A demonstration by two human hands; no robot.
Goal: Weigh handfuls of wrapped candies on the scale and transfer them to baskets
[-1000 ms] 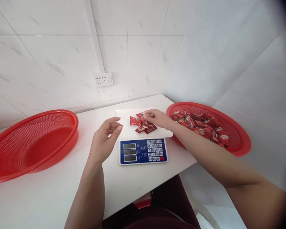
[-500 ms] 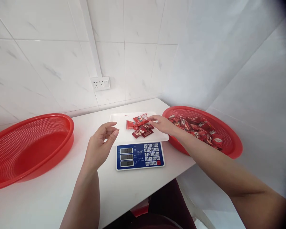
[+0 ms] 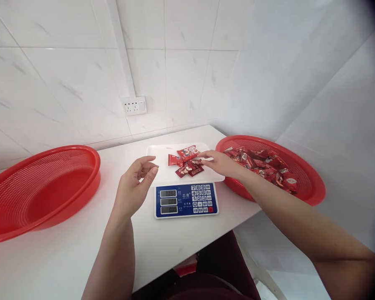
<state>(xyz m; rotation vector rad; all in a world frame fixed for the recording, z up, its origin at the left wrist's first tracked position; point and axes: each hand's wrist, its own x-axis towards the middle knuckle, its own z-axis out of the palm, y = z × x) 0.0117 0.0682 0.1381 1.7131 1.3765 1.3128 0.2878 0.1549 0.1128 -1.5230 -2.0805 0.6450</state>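
Lying loose on the small heap of red packets is the top packet, which my right grip had pinched a second ago. That grip has since let go and drawn slightly to the right; its fingers are now parted, close by the heap's right edge, and I cannot tell whether a fingertip touches a packet. The top packet lies printed side up, its long axis running left to right with the right end a little farther off. Beneath it, one bright packet points a crimped end left, while the darker ones nearer to me cross at differing angles.

The heap sits right of centre on the white pan of a scale, whose upper display appears to read 0.062, higher than a second ago. I have my left grip over the pan's left side, loosely curled, open and holding nothing, much as it was.

Around this I see a white tabletop. To the right, a red basket holds many more packets; well to the left stands a second red basket. Beyond the far edge rises a pale, grey-veined tiled wall with a white socket and a vertical conduit above it.
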